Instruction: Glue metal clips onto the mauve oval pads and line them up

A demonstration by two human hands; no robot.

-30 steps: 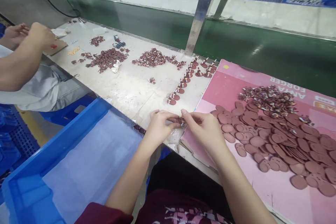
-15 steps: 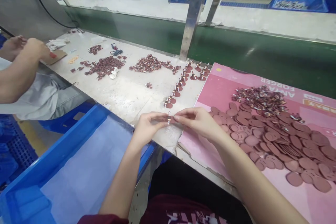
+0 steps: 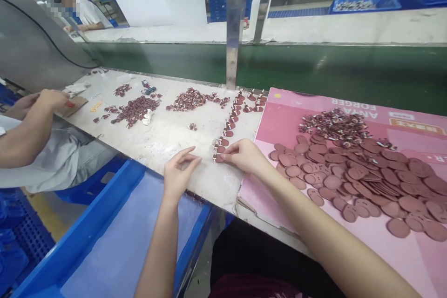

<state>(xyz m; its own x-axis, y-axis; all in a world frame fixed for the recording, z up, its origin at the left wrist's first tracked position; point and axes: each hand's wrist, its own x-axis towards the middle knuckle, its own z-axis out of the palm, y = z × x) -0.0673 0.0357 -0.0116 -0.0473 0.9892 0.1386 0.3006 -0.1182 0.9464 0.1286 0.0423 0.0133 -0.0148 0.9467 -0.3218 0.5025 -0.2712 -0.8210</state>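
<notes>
Right now the right hand [image 3: 244, 156] pinches a small brown piece [image 3: 218, 158] at its fingertips, pressed to the table [image 3: 167, 130] at the near end of the row [image 3: 233, 118]. Left hand [image 3: 179, 174] hovers beside it, fingers loose, empty.

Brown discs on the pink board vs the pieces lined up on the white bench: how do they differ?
The discs are bare, flat ovals in a loose, overlapping heap on the pink board. The lined-up pieces each carry a small upright part and sit singly in a row on the bench; the right hand touches the nearest. Both are reddish-brown.
</notes>
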